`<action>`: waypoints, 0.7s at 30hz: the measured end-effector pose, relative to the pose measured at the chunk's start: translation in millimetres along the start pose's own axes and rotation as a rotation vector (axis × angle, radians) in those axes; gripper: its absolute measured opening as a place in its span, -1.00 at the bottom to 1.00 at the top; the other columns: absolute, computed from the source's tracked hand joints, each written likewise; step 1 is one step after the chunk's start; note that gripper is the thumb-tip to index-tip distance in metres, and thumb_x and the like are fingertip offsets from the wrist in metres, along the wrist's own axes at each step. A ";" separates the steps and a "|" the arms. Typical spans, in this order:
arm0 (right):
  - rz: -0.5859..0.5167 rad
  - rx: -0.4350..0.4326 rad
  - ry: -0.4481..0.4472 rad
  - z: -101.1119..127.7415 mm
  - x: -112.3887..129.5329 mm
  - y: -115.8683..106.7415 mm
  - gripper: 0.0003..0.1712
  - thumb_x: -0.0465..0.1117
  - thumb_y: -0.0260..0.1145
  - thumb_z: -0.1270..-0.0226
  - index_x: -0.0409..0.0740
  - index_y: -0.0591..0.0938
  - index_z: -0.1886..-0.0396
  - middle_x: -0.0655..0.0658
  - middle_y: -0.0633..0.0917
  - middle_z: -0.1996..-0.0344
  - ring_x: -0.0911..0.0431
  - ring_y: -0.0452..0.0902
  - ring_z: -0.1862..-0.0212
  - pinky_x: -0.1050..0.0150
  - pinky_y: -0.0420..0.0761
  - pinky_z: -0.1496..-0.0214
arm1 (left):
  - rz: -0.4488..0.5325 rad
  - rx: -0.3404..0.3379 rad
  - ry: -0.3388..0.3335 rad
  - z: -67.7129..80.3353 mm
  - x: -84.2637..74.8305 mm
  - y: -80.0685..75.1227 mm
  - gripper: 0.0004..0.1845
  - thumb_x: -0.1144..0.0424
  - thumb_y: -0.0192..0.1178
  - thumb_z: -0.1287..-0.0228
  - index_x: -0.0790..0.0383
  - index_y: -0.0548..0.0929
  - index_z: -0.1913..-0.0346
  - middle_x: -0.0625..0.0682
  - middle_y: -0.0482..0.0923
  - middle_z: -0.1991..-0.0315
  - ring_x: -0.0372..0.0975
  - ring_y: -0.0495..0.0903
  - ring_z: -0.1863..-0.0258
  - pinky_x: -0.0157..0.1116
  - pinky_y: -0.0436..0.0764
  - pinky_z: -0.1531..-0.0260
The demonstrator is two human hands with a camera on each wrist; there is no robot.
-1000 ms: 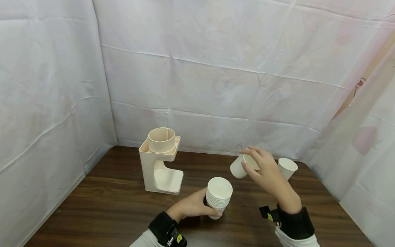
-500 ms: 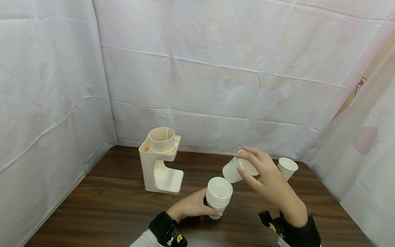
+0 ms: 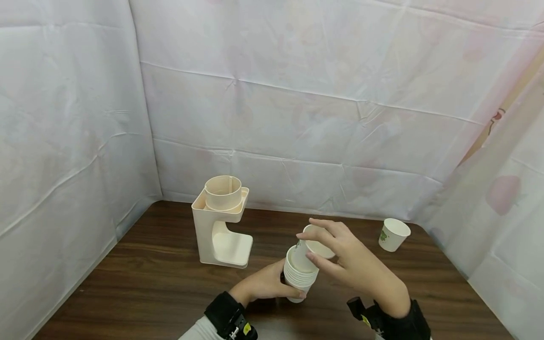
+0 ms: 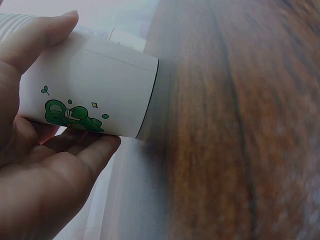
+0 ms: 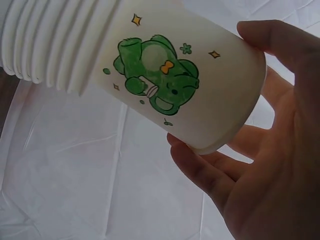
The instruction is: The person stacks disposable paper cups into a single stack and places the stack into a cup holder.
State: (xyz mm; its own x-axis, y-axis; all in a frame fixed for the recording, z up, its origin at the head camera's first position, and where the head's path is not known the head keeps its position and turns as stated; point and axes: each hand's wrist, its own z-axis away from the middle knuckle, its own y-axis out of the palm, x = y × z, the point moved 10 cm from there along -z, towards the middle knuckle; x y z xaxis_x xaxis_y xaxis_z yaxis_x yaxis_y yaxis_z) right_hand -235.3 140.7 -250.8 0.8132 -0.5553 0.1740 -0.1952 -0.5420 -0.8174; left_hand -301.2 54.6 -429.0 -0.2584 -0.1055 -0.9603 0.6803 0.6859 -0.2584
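A stack of nested white paper cups [image 3: 300, 277] stands at the front middle of the table, mouth up. My left hand [image 3: 264, 284] grips it low down; the left wrist view shows thumb and fingers round the bottom cup's wall [image 4: 95, 75], with a green cartoon print. Near its rim, my right hand [image 3: 340, 250] holds a single paper cup [image 5: 180, 80] between thumb and fingers. This cup is tilted, its base dipping into the mouth of the stack's top cup. The right wrist view shows a green bear on its side, beside the stack's ridged rims [image 5: 50, 45].
A cream cup dispenser [image 3: 206, 231] with a round tube on top and a flat foot stands at the left. Another paper cup [image 3: 393, 235] stands upright at the table's back right. White cloth [image 3: 272, 123] hangs behind and at both sides of the wooden table [image 3: 140, 283].
My right hand has carried its cup leftward and toward me, from the back right into the stack's mouth. The left hand and its stack have stayed in place.
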 end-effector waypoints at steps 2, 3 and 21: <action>0.002 0.017 0.015 0.9 -1.0 4.3 -0.51 -0.13 0.36 -0.41 0.31 0.54 -0.28 -0.01 0.44 -0.33 -0.04 0.31 -0.38 -0.09 0.54 -0.14 | -0.004 -0.002 0.000 0.2 -0.4 -0.2 -0.28 0.24 0.50 -0.13 -0.01 0.38 -0.32 -0.17 0.58 -0.04 -0.30 0.55 -0.06 -0.25 0.45 -0.11; 0.000 0.028 0.022 1.1 -1.6 6.4 -0.51 -0.12 0.36 -0.42 0.32 0.54 -0.29 0.00 0.44 -0.34 -0.04 0.31 -0.38 -0.08 0.54 -0.13 | -0.005 -0.001 -0.001 0.1 -0.2 -0.1 -0.29 0.23 0.49 -0.13 -0.01 0.38 -0.32 -0.17 0.58 -0.05 -0.30 0.55 -0.06 -0.25 0.46 -0.11; -0.016 0.147 0.079 1.3 -10.1 36.2 -0.56 0.04 0.30 -0.46 0.37 0.54 -0.29 -0.03 0.44 -0.36 -0.01 0.32 -0.37 -0.03 0.56 -0.11 | 0.012 0.011 -0.019 1.3 1.3 0.8 -0.29 0.20 0.47 -0.17 0.03 0.35 -0.34 -0.13 0.59 -0.03 -0.27 0.58 -0.01 -0.26 0.51 -0.04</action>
State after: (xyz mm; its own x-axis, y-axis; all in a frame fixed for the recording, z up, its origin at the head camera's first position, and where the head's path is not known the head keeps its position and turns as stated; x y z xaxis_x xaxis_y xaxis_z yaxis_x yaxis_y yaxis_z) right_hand -249.9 127.5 -282.8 0.7689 -0.5984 0.2251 -0.0961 -0.4562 -0.8847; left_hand -300.1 54.1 -430.6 -0.2374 -0.1107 -0.9651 0.6910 0.6790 -0.2479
